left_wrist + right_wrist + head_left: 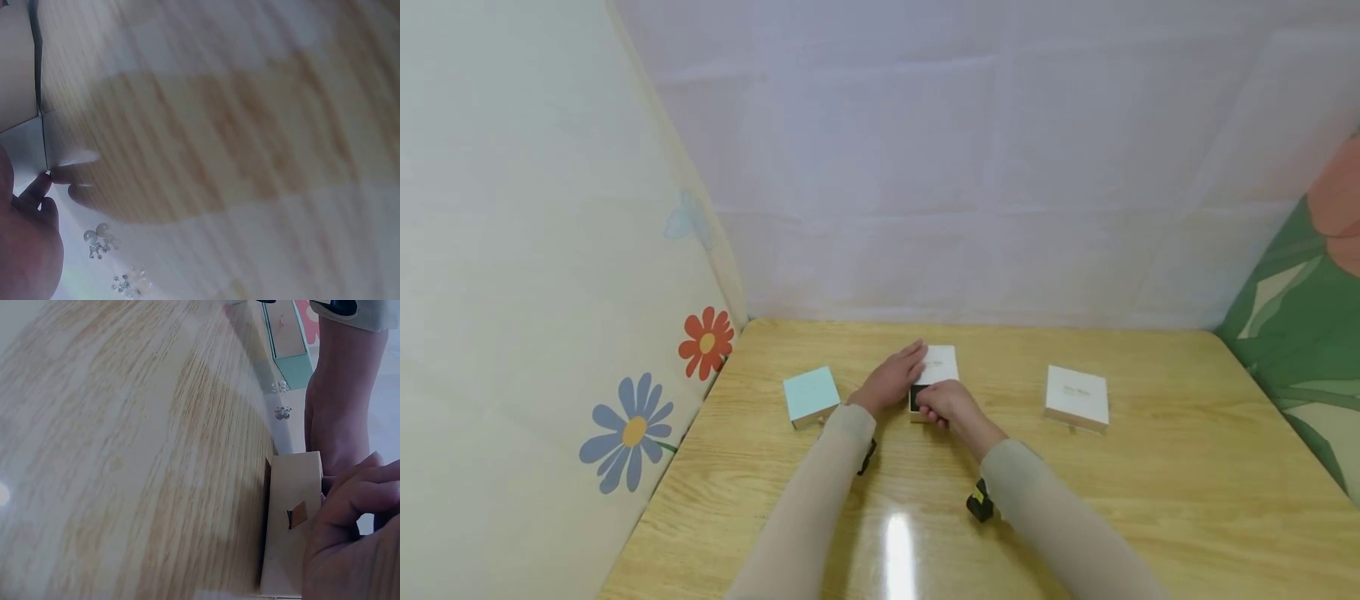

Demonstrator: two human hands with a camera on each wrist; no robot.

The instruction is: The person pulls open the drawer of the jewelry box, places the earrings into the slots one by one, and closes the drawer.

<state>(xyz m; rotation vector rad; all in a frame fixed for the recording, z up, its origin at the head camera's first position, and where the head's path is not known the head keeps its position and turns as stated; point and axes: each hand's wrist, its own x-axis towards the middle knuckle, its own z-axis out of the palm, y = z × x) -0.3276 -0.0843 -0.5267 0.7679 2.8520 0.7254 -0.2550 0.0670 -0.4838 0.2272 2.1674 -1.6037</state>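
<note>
Pointing its long axis forward, the box (942, 363) sits with its tray (914, 400) beneath the right hand's (953, 402) curled fingers, their hold unclear, the left hand's (891, 381) straighter fingers along its left edge.

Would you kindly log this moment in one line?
left hand: touching middle white box; right hand: at its dark interior, grip unclear; teal box: left; other white box: right

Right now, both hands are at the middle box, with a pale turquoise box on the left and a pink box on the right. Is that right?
One detail is wrong: the box on the right is white, not pink, as the head view shows. The rest stands.
</note>
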